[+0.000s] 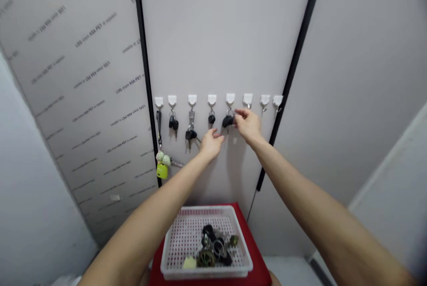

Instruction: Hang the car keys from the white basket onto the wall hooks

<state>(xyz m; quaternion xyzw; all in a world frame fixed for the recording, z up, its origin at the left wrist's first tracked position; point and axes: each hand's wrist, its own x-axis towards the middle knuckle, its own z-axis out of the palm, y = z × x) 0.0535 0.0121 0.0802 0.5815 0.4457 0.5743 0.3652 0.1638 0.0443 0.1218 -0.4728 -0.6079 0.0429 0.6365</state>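
Black-headed keys [227,121] hang on a ring from a white wall hook [230,98]. My right hand [248,125] is at their right side, its thumb and fingers closed on the edge of the bunch. Just below and to the left, my left hand [212,143] is held up near the wall with its fingers stretched out and nothing visible in them. Left of these, more keys hang from hooks: a single black-headed bunch [211,118], a bunch on a clear fob [191,134] and a pair [173,123].
At the far left hangs a black strap [159,126] with a yellow-green tag [162,170]. Bare hooks [264,100] continue to the right. Below, a white plastic basket [167,250] holds several keys and keyrings [218,246] on a red surface [258,263]. Black strips [296,54] edge the panel.
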